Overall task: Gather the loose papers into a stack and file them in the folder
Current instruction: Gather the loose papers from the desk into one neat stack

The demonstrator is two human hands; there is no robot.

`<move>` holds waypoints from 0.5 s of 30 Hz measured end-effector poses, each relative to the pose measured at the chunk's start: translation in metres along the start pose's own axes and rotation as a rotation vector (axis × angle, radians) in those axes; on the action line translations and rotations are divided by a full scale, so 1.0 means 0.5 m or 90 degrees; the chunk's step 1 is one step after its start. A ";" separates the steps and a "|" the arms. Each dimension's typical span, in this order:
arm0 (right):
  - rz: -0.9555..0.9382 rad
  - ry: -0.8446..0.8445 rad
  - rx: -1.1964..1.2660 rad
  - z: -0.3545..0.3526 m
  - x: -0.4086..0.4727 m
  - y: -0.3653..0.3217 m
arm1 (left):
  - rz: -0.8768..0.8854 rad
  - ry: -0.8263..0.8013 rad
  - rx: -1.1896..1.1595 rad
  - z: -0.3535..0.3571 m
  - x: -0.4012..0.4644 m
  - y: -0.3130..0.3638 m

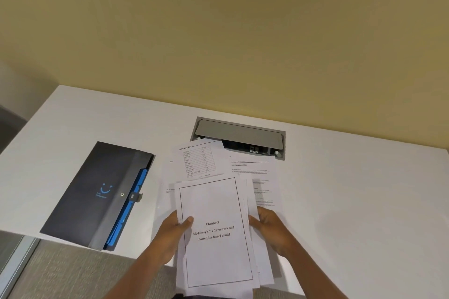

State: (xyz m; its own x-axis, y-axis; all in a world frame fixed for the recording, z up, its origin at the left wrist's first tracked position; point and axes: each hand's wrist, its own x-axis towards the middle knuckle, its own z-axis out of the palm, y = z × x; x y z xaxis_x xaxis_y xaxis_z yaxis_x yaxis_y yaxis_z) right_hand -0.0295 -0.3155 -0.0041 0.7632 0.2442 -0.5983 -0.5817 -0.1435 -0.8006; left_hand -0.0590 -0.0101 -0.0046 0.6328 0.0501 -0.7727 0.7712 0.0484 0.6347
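A loose stack of white printed papers (213, 252) is held over the near edge of the white desk; its top sheet reads "Chapter 3". My left hand (173, 235) grips the stack's left edge, thumb on top. My right hand (269, 228) holds the right edge, fingers curled around the sheets. Beyond the stack, more loose sheets lie fanned on the desk: one with a table (198, 160) and one with text (255, 172). A dark grey folder (97, 192) with blue inner tabs and a snap strap lies shut on the desk to the left.
A grey cable hatch (239, 135) is set into the white desk (352, 189) behind the papers, partly covered by a sheet. A yellow wall rises behind the desk. Grey carpet (73, 272) shows below the desk's near edge.
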 end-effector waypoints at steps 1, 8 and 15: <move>0.003 -0.019 -0.004 0.005 -0.002 -0.005 | -0.003 0.001 -0.001 0.004 -0.003 -0.001; 0.044 -0.100 -0.028 0.004 0.007 -0.022 | -0.054 0.048 0.006 0.012 -0.008 -0.010; 0.095 -0.180 -0.127 0.004 0.028 -0.026 | -0.054 0.043 -0.023 0.019 -0.025 -0.006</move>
State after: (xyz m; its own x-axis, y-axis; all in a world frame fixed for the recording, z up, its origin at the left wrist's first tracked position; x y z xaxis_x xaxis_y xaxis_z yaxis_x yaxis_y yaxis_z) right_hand -0.0118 -0.3083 -0.0021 0.5494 0.4580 -0.6989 -0.5939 -0.3744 -0.7121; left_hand -0.0686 -0.0205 0.0030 0.5585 0.1107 -0.8221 0.8179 0.0916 0.5680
